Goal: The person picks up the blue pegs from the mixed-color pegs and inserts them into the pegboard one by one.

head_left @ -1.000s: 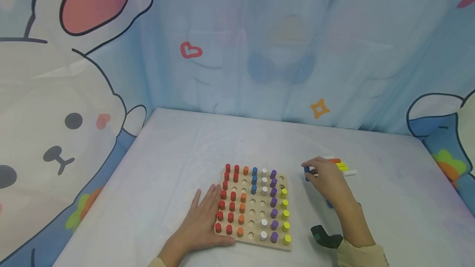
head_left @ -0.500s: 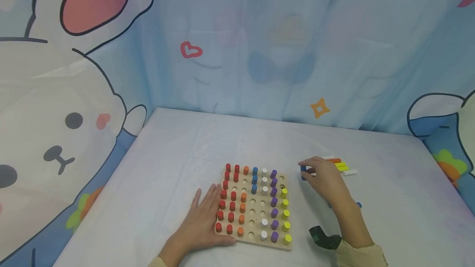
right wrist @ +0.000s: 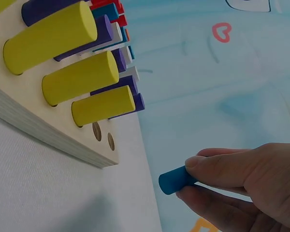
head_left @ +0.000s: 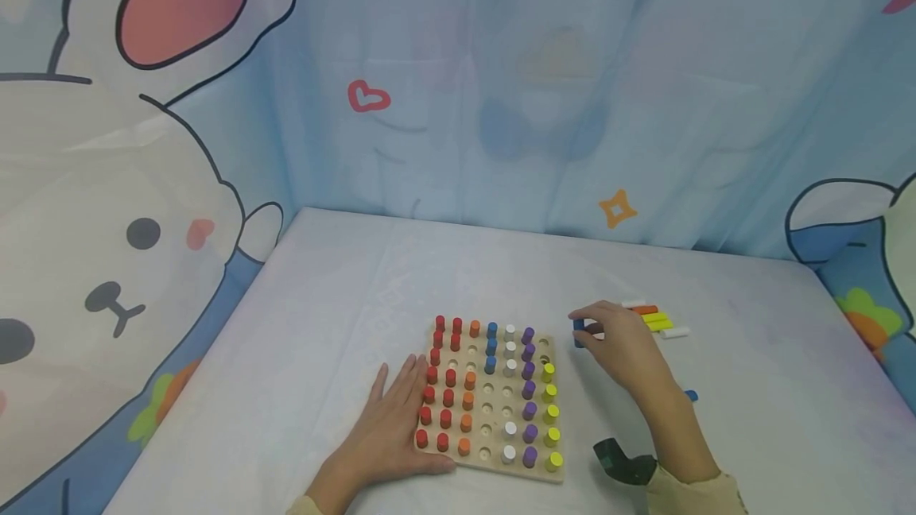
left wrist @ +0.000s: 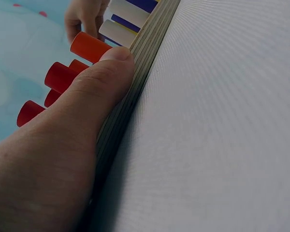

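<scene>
A wooden pegboard lies on the table, filled with columns of red, orange, blue, white, purple and yellow pegs, with several bare holes in the middle and at the far right corner. My left hand rests against its left side with fingers spread; in the left wrist view the thumb lies along the board's edge beside an orange peg. To the right of the board, my right hand pinches a blue peg between thumb and fingers, held above the table near the board's far right corner.
Loose white, orange and yellow pegs lie on the table beyond my right hand. Another blue peg shows beside the right forearm. A dark curved strap sits at the right wrist. A printed curtain hangs behind the table.
My right hand has moved slightly left toward the pegboard, carrying the blue peg. The blue peg by the forearm has come more into sight. My left hand stays put.
</scene>
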Tool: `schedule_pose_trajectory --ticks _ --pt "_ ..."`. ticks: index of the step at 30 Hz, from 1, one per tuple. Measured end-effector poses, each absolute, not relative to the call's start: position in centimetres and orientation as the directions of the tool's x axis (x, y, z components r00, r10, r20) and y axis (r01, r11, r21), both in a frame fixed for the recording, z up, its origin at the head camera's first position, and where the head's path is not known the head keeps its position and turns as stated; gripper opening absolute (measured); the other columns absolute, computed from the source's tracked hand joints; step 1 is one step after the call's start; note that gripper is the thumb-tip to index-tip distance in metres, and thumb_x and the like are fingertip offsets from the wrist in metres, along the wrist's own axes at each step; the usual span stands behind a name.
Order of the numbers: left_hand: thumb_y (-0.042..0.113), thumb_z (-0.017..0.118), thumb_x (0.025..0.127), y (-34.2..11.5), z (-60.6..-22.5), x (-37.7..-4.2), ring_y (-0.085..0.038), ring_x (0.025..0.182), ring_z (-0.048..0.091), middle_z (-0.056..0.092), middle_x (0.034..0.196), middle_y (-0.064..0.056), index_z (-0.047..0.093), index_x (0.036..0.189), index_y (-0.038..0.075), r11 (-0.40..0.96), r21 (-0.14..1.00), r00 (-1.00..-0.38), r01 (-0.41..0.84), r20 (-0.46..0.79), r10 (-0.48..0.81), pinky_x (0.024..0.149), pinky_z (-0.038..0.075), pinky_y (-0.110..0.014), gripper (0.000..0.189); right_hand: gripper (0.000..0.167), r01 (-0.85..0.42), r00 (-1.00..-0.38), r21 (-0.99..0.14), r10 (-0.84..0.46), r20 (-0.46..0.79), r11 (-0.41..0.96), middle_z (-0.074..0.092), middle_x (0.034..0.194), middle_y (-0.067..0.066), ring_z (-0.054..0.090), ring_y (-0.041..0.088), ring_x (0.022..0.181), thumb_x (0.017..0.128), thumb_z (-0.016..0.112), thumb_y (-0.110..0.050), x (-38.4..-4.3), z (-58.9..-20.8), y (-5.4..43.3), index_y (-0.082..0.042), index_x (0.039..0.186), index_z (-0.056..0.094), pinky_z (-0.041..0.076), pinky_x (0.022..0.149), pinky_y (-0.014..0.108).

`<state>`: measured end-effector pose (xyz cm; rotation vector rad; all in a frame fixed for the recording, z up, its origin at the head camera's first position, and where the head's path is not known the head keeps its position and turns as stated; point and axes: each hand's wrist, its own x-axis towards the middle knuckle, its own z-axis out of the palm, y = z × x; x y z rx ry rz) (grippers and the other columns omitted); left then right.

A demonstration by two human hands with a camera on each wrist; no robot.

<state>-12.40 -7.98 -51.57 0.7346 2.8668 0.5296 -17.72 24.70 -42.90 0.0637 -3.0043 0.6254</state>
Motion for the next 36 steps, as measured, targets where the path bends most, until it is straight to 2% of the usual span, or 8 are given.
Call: schedule_pose_trajectory --ticks 25,36 --pt "0.094 0.041 0.062 -8.0 -51.5 -12.4 -0.020 0.150 0.003 0.008 0.161 -0.003 0.004 0.154 0.010 0.814 0.361 -0.868 0.456 -0.022 0.496 0.118 -0.002 -0.055 0.130 0.027 -0.038 -0.999 -0.410 -0.024 0.041 0.911 0.066 0.110 0.012 0.065 0.031 0.100 0.083 0.073 -0.011 -16.9 -41.7 22.7 -0.010 0.110 0.068 0.056 0.083 0.045" --pt "0.094 0.041 0.062 -8.0 -51.5 -12.4 -0.019 0.149 0.002 0.008 0.161 -0.004 0.004 0.154 0.010 0.814 0.359 -0.868 0.456 -0.023 0.497 0.118 -0.002 -0.054 0.129 0.025 -0.086 -0.996 -0.416 -0.065 0.065 0.905 0.068 0.108 0.010 0.067 0.029 0.097 0.082 0.074 -0.009 -16.3 -41.3 21.3 -0.010 0.107 0.069 0.057 0.079 0.041"
